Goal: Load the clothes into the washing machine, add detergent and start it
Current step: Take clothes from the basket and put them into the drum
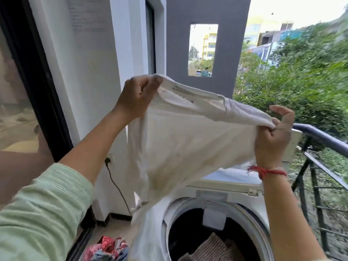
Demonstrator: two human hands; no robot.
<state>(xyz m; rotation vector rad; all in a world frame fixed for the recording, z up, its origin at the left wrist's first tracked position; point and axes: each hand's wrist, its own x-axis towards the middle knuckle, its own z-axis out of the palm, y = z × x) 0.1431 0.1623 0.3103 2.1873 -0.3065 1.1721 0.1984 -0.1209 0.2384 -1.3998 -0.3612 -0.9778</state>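
Observation:
I hold a white garment [188, 140] stretched out in the air above the open top-load washing machine [241, 196]. My left hand [137, 97] grips its upper left edge. My right hand [273, 136] pinches its right edge, with a red thread round that wrist. The garment's lower part hangs down over the machine's left rim. Inside the dark drum [190, 234] lies a brown checked cloth [209, 249]. No detergent is in view.
A pile of red and blue patterned clothes [109, 249] sits low at the left of the machine. A black power cord [116, 185] runs down the white wall. A dark balcony railing [323, 140] stands at the right, with bushes beyond. A dark-framed glass door [18, 102] is at left.

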